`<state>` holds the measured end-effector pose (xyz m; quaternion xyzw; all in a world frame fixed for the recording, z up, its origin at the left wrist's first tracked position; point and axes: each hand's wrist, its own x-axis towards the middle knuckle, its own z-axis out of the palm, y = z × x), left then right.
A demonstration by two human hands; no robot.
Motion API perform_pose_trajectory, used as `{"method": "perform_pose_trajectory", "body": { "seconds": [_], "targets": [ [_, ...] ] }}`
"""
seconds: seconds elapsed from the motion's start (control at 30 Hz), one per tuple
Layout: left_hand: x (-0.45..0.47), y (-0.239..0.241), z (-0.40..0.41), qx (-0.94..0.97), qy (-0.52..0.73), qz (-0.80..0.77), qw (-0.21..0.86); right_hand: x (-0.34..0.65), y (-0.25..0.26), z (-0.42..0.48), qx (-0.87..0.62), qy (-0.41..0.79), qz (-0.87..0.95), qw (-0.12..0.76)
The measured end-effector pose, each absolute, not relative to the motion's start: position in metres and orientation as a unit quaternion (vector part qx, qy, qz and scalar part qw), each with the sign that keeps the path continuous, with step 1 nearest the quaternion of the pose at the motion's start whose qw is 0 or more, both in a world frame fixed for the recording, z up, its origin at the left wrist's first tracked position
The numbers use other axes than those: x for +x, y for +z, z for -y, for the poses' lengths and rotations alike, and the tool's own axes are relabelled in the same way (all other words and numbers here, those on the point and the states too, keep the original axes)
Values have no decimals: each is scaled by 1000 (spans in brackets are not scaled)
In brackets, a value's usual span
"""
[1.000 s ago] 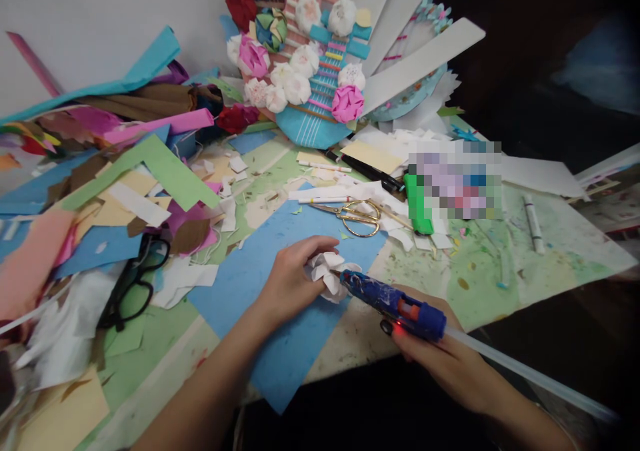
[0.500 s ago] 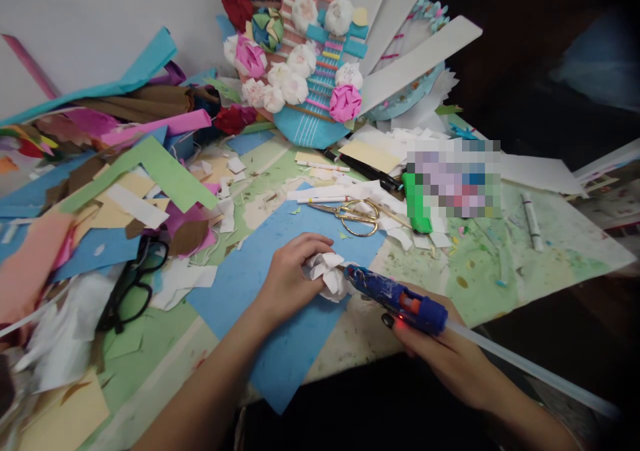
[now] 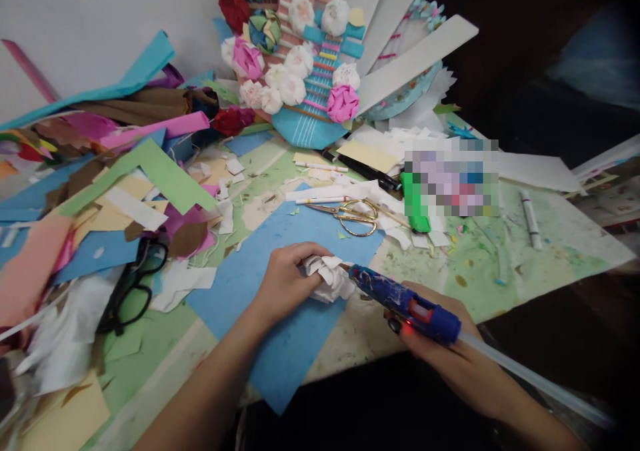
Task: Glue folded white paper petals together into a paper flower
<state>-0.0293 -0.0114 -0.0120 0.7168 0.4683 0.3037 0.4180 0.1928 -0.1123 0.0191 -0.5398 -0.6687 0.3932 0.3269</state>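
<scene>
My left hand (image 3: 290, 281) is closed on a white paper flower (image 3: 330, 283) of crumpled petals, above a blue sheet (image 3: 280, 344). In my right hand (image 3: 450, 357) is a blue hot glue gun (image 3: 405, 304), gripped by its handle, with a red light glowing on it. Its nozzle points left and meets the flower's upper right edge; whether it touches I cannot tell. A long translucent glue stick (image 3: 535, 377) juts from the back of the gun. Just beyond the flower lie gold-handled scissors (image 3: 357, 216) on the blue sheet.
Paper scraps (image 3: 170, 191) and black glasses (image 3: 133, 297) cover the left side. At the back stands a paper guitar (image 3: 315, 121) trimmed with paper flowers. A green object (image 3: 416, 204), a black pen (image 3: 365, 169) and a marker (image 3: 531, 219) lie on the right half.
The glue gun has shifted slightly right and down. The white paper flower has turned in my left hand, showing its petals from another side.
</scene>
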Motion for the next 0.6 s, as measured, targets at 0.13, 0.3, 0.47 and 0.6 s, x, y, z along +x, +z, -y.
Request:
{"method": "perform_pose_trajectory", "body": {
  "seconds": [0.13,0.3,0.47,0.6],
  "targets": [
    [-30,-12,11,692,297,-486,444,193,21,114,-538,378,674,336],
    [-28,-10,10,662,320,-493,466,196,13,119,-529,385,676,338],
    [-28,-11,10,654,308,-511,464,199,12,123,-531,396,672,332],
    [-29,-11,11,654,301,-515,464,198,16,123,-535,401,667,329]
  ]
}}
